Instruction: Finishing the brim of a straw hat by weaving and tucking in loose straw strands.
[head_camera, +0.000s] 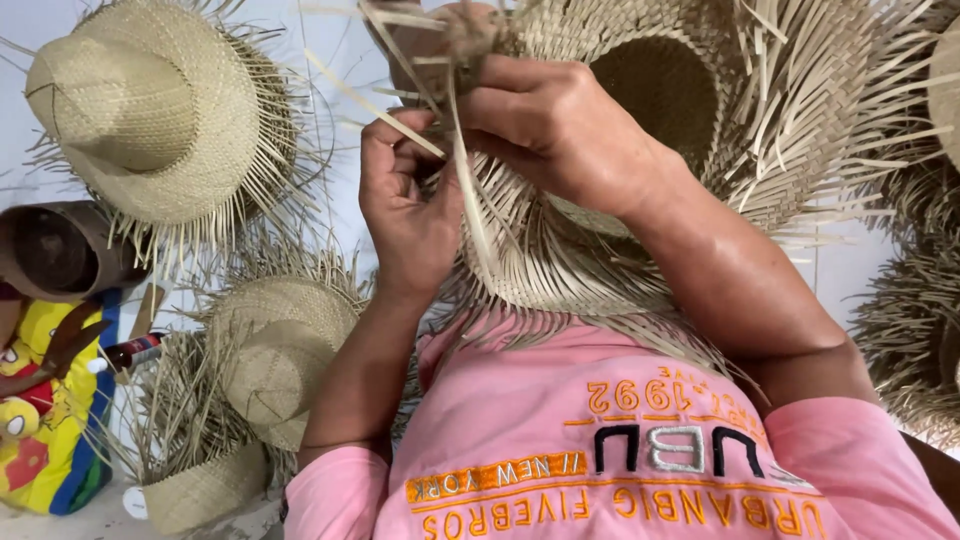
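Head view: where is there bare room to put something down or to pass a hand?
A bare pale strip lies between the finished woven straw hat at upper left and the left hand. Another narrow pale patch sits right of the right hand's forearm. Everywhere else is crowded: the unfinished straw hat fills the centre and stacked straw hats fill the lower left.

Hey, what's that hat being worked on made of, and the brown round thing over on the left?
The unfinished hat looks woven from flat, pale, matte plant strips, likely palm leaf or straw: loose ends fan out from its brim, and the left hand and right hand pinch some. The brown block looks like smooth, dark wood, possibly a hat mould; hard to confirm.
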